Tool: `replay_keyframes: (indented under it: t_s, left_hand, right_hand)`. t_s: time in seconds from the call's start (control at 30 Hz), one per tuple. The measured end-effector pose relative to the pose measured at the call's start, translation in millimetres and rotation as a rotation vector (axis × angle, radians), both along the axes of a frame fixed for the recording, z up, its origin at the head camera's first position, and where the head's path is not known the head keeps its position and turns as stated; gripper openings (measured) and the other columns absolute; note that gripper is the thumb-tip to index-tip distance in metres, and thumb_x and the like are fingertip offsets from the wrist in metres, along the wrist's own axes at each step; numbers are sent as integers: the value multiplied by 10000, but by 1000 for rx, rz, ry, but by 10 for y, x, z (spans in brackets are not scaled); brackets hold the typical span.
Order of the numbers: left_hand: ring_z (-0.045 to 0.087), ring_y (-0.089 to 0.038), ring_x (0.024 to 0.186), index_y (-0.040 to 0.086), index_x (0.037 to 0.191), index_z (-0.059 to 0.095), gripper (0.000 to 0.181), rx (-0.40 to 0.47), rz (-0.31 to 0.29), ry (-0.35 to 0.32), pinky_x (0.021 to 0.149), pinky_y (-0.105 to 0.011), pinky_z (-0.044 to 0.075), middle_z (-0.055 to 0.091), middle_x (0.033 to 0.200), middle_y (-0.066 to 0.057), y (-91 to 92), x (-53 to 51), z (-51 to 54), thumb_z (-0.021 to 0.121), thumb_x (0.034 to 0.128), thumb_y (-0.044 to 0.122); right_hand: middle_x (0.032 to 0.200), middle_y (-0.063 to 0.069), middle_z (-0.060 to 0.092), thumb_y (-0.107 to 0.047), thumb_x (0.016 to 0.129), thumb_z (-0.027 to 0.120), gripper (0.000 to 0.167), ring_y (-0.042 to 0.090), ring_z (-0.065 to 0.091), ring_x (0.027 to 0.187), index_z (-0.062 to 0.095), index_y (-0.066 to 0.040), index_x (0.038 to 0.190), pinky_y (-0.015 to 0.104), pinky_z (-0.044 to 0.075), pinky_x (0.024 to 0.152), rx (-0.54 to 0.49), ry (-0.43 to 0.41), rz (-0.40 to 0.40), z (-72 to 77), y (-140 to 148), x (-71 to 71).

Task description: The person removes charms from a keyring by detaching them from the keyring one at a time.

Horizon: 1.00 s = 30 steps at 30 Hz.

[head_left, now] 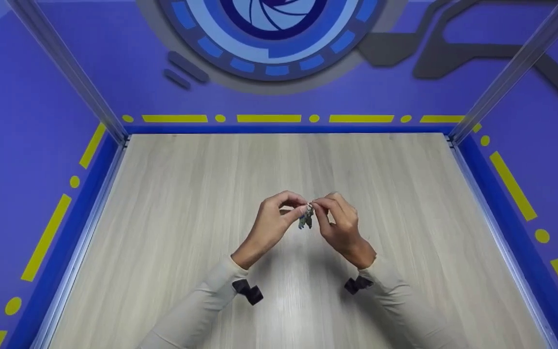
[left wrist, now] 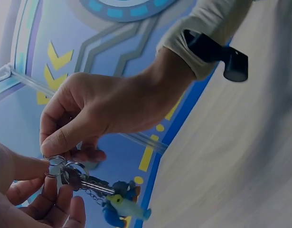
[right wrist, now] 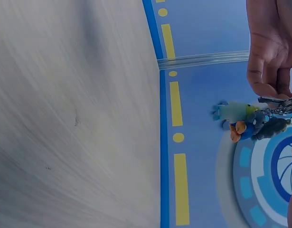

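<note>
Over the middle of the table, my left hand (head_left: 276, 218) and right hand (head_left: 341, 220) meet at a small bunch of keys (head_left: 306, 218). In the left wrist view the left thumb and fingers pinch a metal key ring (left wrist: 55, 166) from below, while the right thumb and fingertips pinch its upper edge. A second ring (left wrist: 78, 168) is beside it. From the rings hang a key (left wrist: 99, 187), a fine chain and small blue, green and orange figurine charms (left wrist: 124, 206). The charms (right wrist: 236, 113) dangle clear of the table in the right wrist view, where the fingertips are partly cut off.
A pale wood-grain table (head_left: 187, 184) lies under the hands. Blue printed walls (head_left: 90, 63) with yellow dashes enclose its back and sides, with metal rails (head_left: 75, 276) along the side edges. Black wrist cameras (head_left: 248, 292) are strapped to both sleeves.
</note>
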<state>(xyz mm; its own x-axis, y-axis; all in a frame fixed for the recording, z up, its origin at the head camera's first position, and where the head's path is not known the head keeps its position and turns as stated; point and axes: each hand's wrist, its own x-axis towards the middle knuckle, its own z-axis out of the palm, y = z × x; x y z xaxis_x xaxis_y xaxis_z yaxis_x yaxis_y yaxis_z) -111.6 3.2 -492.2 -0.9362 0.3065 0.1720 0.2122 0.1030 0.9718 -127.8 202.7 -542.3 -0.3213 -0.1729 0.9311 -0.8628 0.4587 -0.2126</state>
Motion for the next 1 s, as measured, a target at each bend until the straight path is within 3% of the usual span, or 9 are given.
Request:
replay_keyframes:
  t_s: [0.27,0.43,0.53,0.77,1.0]
  left_hand:
    - [718,-197,1019,-38,1133,765,131,166,-37,-172,886,-315,629,752,1092,-94,22,22,-101,759,1012,10]
    - [734,-201,1003,-45,1094,778,115,208,19,-188,879,-282,608,769,1061,-91,31,28,-177,775,998,17]
    - [742,-206,1022,-31,1092,789,117,193,62,-156,910,-299,608,780,1067,-91,25,33,-203,784,998,38]
    - [763,-250,989,10,1060,824,92,174,141,-64,927,-369,626,804,1042,-81,18,32,-245,811,992,71]
    - [723,-196,905,55,992,857,37,26,169,158,855,-348,597,805,944,9,-12,27,-231,848,959,42]
  right_hand:
    - [854,103,671,-50,1074,703,142,192,645,681,740,43,973,281,558,616,-100,-42,-18,-46,-56,46]
    - [864,98,669,-13,1055,715,92,190,654,702,737,35,980,255,566,650,-107,-102,3,-76,-58,55]
    - [867,93,671,49,1010,739,36,191,636,715,740,24,983,245,544,670,-114,-149,14,-90,-42,61]
    - [882,76,685,131,941,763,141,180,636,734,747,4,997,228,539,695,-97,-219,22,-76,-29,89]
    - [891,65,687,196,876,786,238,170,642,737,747,-4,999,242,546,682,-65,-240,35,-62,-26,88]
